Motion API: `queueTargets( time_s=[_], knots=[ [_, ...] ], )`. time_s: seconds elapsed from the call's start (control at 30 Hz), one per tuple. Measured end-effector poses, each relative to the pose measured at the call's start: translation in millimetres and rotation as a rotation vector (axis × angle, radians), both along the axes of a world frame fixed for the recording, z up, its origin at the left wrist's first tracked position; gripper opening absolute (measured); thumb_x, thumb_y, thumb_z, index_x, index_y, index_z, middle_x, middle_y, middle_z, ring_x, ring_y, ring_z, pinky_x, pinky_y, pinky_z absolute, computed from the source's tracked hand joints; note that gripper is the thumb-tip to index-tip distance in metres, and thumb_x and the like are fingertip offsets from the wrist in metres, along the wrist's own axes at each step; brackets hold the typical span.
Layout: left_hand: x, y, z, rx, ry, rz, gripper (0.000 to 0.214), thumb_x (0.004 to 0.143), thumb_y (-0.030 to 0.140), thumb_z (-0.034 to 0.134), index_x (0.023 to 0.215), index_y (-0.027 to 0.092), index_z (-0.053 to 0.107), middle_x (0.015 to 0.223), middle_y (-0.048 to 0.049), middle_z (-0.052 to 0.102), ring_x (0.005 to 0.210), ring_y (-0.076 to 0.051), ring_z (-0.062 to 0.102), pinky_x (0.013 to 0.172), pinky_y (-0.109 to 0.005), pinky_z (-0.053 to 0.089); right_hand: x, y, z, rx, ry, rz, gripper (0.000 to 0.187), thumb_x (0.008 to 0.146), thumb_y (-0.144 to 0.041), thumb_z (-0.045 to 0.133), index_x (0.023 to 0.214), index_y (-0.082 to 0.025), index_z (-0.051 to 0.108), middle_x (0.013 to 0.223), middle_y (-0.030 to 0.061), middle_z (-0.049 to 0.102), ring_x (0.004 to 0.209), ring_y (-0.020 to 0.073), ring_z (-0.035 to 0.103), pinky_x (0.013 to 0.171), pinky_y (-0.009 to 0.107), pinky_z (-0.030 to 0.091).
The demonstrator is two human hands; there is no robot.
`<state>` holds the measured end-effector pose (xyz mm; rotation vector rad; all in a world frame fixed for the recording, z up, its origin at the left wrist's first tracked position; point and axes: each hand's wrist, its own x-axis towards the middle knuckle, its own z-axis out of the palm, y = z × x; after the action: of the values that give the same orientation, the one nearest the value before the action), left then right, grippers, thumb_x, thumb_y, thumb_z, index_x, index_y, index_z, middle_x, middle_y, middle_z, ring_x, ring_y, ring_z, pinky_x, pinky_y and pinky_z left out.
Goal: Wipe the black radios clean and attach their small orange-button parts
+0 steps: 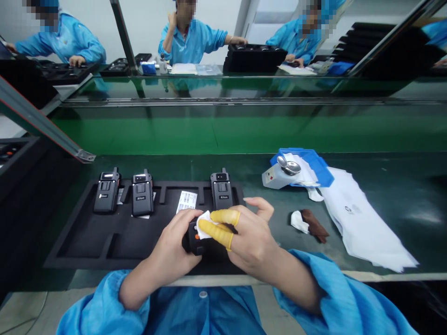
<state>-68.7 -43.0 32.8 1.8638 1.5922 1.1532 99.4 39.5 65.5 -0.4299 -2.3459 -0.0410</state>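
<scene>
My left hand [170,249] is wrapped round a black handheld radio [193,240] with an orange button, held low over the front of a black tray [139,245]. Yellow finger cots cover two fingers of my right hand [253,239], which press a small white wipe [203,225] onto the radio; its thumb sticks out to the side. Much of the radio is hidden by my hands. Behind them in the tray stand a left radio [106,191], a middle radio [142,193] and a right radio [221,190]. A white label sheet [187,201] lies between the latter two.
To the right are a blue tray [323,173], a white dispenser bottle [275,177] with a metal top, a crumpled white wipe [299,222], a brown cloth [314,225] and white paper sheets [366,221]. A metal post [45,121] slants at left. Several co-workers sit beyond the green divider [209,128].
</scene>
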Motion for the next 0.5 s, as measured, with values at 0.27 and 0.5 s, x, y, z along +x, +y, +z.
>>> queueTargets(
  time_s=[0.27, 0.5],
  knots=[
    [-0.9, 0.2, 0.4, 0.002, 0.022, -0.026, 0.055, 0.063, 0.005, 0.052, 0.116, 0.021, 0.045, 0.110, -0.0072, 0.058, 0.102, -0.020, 0.058, 0.088, -0.032, 0.049, -3.1, -3.8, -4.5, -0.044, -0.071, 0.081, 0.036, 0.082, -0.003, 0.040, 0.087, -0.026, 0.068, 0.079, -0.0057, 0.067, 0.074, 0.0090, 0.054, 0.095, 0.038, 0.018],
    [-0.5, 0.4, 1.8, -0.023, 0.012, -0.010, 0.055, 0.065, 0.005, 0.052, 0.116, 0.022, 0.044, 0.111, -0.0066, 0.057, 0.103, -0.019, 0.058, 0.089, -0.033, 0.049, 12.0, 4.1, -1.9, -0.044, -0.078, 0.056, 0.033, 0.082, -0.004, 0.042, 0.082, -0.025, 0.068, 0.080, -0.0050, 0.067, 0.074, 0.0080, 0.055, 0.096, 0.038, 0.020]
  ],
)
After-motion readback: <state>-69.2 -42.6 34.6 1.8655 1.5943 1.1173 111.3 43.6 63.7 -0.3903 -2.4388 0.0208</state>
